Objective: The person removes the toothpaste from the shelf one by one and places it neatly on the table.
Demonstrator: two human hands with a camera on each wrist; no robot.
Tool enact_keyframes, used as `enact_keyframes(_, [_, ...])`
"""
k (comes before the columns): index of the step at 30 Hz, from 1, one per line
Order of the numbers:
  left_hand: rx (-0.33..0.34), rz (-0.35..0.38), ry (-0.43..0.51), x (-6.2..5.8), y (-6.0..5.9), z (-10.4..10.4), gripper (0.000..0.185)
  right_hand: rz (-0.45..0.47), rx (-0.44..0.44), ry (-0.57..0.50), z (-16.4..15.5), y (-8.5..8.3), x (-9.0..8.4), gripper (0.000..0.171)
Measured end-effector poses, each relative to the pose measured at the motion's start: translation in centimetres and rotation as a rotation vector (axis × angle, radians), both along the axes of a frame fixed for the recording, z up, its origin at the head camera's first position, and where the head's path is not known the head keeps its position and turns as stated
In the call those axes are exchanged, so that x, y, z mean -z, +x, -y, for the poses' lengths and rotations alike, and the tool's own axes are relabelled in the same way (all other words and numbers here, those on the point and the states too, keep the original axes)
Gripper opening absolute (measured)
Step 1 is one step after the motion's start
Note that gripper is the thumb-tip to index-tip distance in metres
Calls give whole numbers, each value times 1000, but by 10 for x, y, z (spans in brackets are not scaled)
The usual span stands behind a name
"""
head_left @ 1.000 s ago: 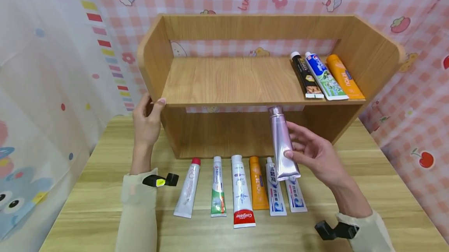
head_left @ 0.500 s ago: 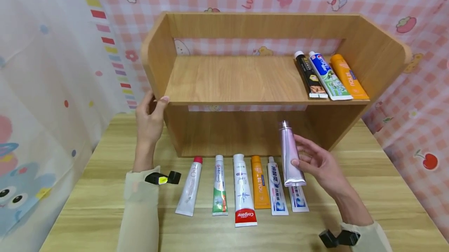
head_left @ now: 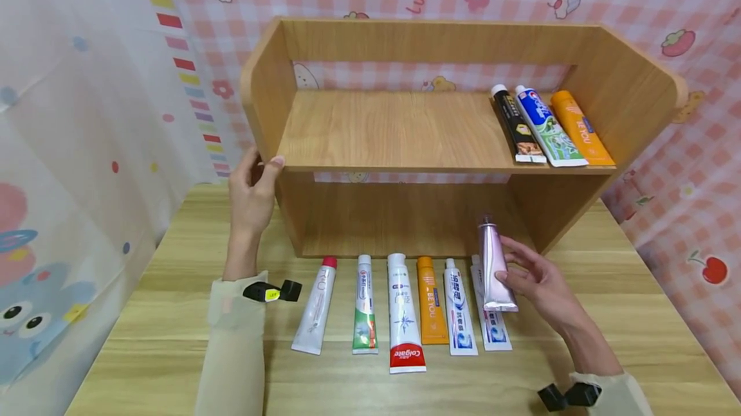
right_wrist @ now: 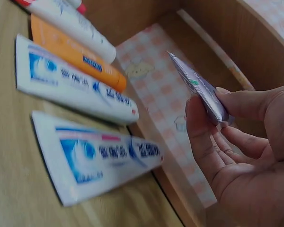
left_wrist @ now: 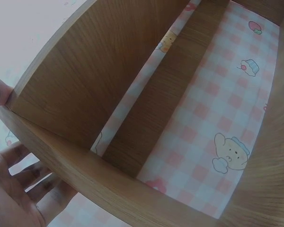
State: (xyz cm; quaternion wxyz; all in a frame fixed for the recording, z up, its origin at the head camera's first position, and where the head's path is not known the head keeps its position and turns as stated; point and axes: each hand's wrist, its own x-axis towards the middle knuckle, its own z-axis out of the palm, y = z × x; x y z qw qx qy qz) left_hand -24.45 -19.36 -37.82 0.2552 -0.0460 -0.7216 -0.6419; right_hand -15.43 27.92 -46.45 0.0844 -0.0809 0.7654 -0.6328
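Observation:
Between the thumb and fingers of my right hand is a shiny pink-purple toothpaste tube, cap end up and toward the shelf. It hangs above the rightmost white toothpaste tube and partly covers it in the head view. The right wrist view shows the pinched purple tube nearly edge-on. My left hand grips the left side panel of the wooden shelf, thumb at the front edge. In the left wrist view the fingers lie on the panel's outer side.
Before the shelf lie a red-capped tube, a green-and-white tube, a Colgate tube, an orange tube and another white tube. The upper deck's right end holds black, blue-green and orange tubes.
My right hand has lowered the purple toothpaste tube and brought it slightly right, away from the upper deck's front edge. The left hand keeps its grip on the shelf. The head view shifts a little.

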Motion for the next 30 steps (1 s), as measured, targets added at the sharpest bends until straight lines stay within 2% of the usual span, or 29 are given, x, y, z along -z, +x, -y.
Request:
enact_keyframes(7, [1,1,-3,0,1,0,38,39,38,132,-13,3,5,66])
enact_keyframes(14, [-5,4,7,0,2,0,36,13,-5,21,-25,5,17,64])
enact_keyframes(21, [-4,0,4,-1,0,-1,37,57,53,185,-30,11,19,67])
enact_keyframes(30, [-3,8,3,-1,1,-1,38,43,9,232,-37,19,27,63])
